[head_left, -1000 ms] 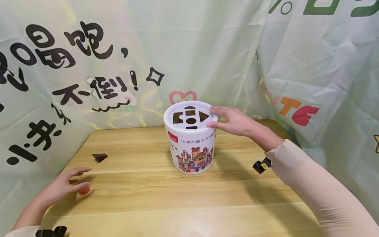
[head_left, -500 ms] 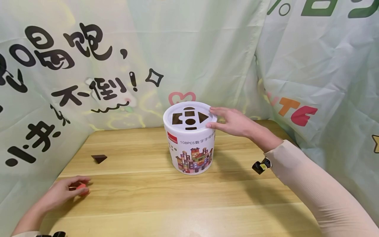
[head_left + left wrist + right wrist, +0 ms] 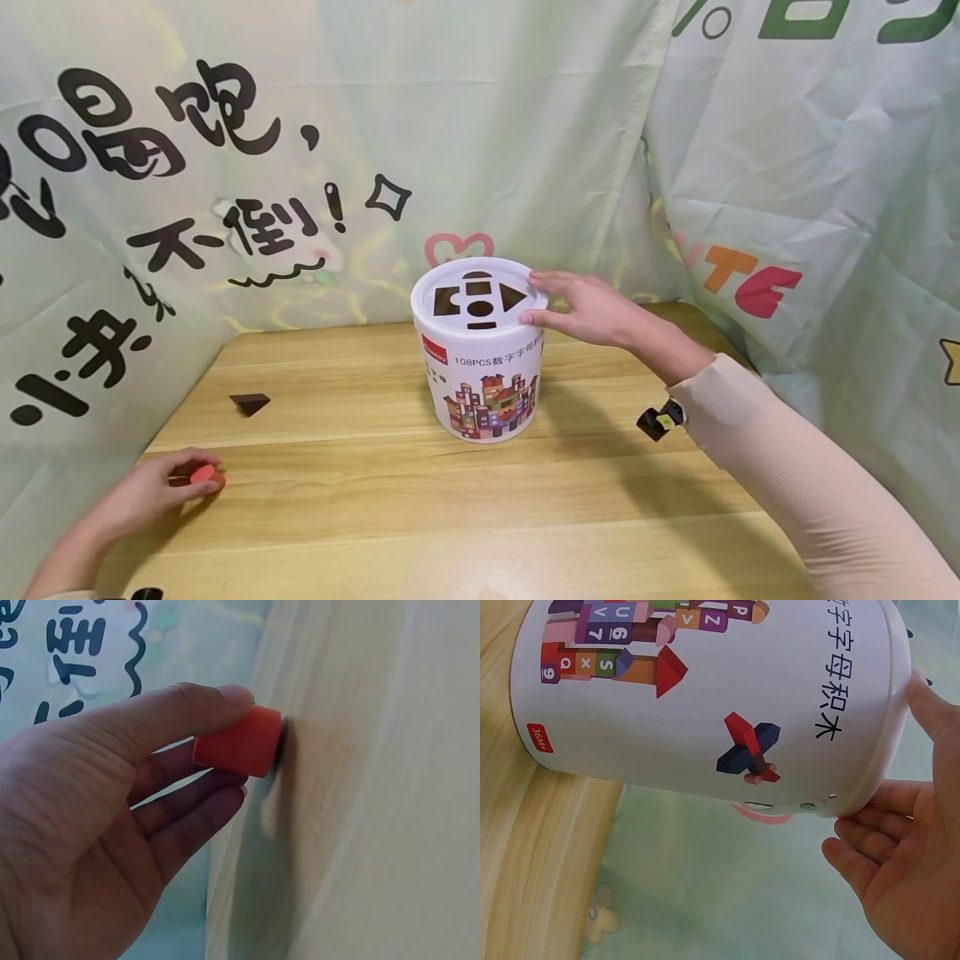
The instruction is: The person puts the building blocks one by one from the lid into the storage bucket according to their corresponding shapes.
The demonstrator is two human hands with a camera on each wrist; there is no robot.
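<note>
My left hand (image 3: 153, 492) pinches a small red cylinder block (image 3: 206, 478) between thumb and fingers, low over the left part of the table. In the left wrist view the red block's side faces the camera and its shadow falls on the wood beside it. A white bucket (image 3: 483, 387) printed with toy blocks stands upright at the middle, its lid (image 3: 538, 307) cut with shaped holes. On the lid's right rim rests my right hand (image 3: 588, 310), thumb and forefinger spread; its other fingers hang loosely by the rim in the right wrist view.
A dark triangular block (image 3: 251, 404) lies on the wooden table (image 3: 360, 508), beyond my left hand. Printed cloth (image 3: 510, 125) hangs behind the table and along both sides. Behind the bucket, the cloth is close to the table's back edge.
My left hand has closed its thumb and fingers on the red block, which now sits tilted between them. My right hand and the bucket have stayed in place.
</note>
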